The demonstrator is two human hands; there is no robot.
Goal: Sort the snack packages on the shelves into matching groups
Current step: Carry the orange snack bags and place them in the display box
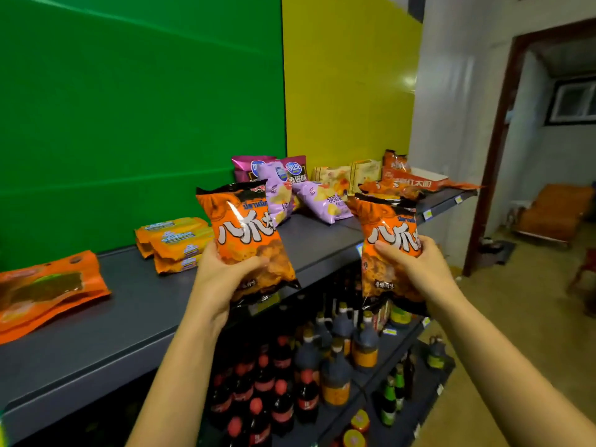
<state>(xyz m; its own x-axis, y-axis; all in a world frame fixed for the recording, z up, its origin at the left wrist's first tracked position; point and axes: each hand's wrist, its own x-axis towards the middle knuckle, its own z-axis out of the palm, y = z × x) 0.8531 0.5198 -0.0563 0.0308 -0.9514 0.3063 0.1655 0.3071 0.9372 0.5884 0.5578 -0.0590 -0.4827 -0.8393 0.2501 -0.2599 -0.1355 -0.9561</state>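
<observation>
Sorting partly done: left hand (222, 272) and right hand (412, 266) each have their grip clamped on a matching orange bag (245, 233) (390, 250); purple bags (309, 195) on the shelf (135, 304) remain jumbled.

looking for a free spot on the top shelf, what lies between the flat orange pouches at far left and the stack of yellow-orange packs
In the head view, only bare grey shelf top lies between the flat orange pouches and the yellow-orange packs.
</observation>
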